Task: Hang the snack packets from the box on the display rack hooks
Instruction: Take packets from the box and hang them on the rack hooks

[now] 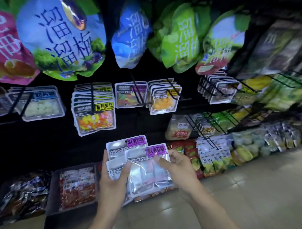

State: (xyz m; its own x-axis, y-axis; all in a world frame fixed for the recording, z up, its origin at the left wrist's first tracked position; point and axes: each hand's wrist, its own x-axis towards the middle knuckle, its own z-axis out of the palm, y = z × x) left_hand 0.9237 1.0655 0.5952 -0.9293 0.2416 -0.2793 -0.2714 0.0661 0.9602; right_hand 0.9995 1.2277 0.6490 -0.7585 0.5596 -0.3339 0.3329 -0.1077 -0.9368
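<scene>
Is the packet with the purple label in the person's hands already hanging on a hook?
No: the front purple-label packet is held between the left hand and right hand, below the rack's hanging packets.

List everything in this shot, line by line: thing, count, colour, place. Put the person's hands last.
Purple-label snack packets: at least three, silver with purple labels, fanned out in both hands, centre.
Large pouches: about six, pink, blue and green, hanging along the top row.
Yellow-label bean packets: a stack, clear with yellow and orange sweets, middle row, centre-left.
White sweet packets: a few, clear with pale sweets, middle row, left.
Orange sweet packets: a stack, middle row, centre-right.
Display rack hooks: many, black wire, across the rack.
Boxes of packets: two, dark, on the floor lower left.
Floor: pale tiles, lower right.
Left hand: grip on the packets' left edge.
Right hand: grip pinching the front packet.
</scene>
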